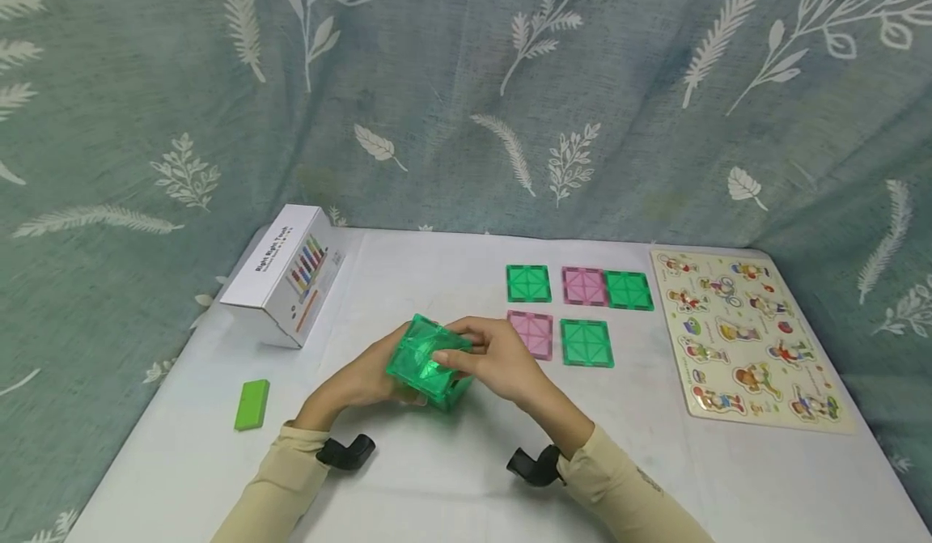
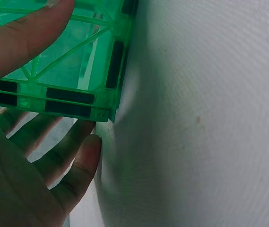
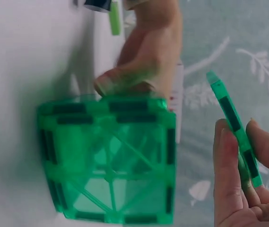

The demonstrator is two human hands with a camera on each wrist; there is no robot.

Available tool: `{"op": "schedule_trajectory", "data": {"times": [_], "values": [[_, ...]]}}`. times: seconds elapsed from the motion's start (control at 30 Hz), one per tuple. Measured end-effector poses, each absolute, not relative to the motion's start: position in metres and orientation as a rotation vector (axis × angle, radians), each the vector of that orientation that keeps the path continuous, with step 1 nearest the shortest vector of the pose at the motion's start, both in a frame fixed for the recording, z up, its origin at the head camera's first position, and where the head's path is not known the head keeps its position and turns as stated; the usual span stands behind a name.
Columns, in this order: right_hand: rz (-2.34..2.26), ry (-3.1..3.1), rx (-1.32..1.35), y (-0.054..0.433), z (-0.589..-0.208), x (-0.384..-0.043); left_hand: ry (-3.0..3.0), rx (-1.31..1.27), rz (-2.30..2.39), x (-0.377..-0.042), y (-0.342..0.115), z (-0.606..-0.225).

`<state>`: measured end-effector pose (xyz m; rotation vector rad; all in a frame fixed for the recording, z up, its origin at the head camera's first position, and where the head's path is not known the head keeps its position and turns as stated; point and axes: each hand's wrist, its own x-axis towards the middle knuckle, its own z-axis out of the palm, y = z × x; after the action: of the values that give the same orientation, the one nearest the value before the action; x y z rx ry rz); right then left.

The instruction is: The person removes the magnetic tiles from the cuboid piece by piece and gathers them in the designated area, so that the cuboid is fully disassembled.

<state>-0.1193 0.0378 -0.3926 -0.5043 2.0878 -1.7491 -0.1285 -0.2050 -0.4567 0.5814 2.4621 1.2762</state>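
My left hand (image 1: 374, 375) holds a box-like build of see-through green magnetic tiles (image 1: 422, 357) a little above the table. In the left wrist view its thumb (image 2: 25, 40) lies across one tile face, and the other fingers are below the build. A single green magnetic tile (image 3: 233, 123) is pinched between the thumb and fingers of my right hand (image 1: 506, 361). The right wrist view shows that tile edge-on, apart from the build in the left hand. Dark magnet strips line the tile edges.
Flat on the white table lie green tiles (image 1: 587, 343) and pink tiles (image 1: 535, 337). A picture puzzle board (image 1: 728, 349) is at the right. On the left are a white printed box (image 1: 280, 272) and a light green block (image 1: 252, 405). A patterned curtain (image 1: 451, 98) hangs behind.
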Motion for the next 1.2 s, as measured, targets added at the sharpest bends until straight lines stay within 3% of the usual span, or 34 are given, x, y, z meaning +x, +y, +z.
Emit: {"op": "schedule_trajectory", "data": {"times": [0.3, 0.8, 1.2], "values": [[-1.843, 2.135, -0.400, 0.081, -0.390, -0.130, 2.472, 0.374, 1.229, -0.125, -0.201, -0.454], [-1.506, 2.803, -0.329, 0.195, -0.405, -0.130, 2.305, 0.432, 1.327, -0.125, -0.210, -0.452], [-1.081, 3.222, 0.121, 0.248, -0.432, -0.131, 2.632, 0.463, 1.122, -0.118, -0.202, -0.453]]}}
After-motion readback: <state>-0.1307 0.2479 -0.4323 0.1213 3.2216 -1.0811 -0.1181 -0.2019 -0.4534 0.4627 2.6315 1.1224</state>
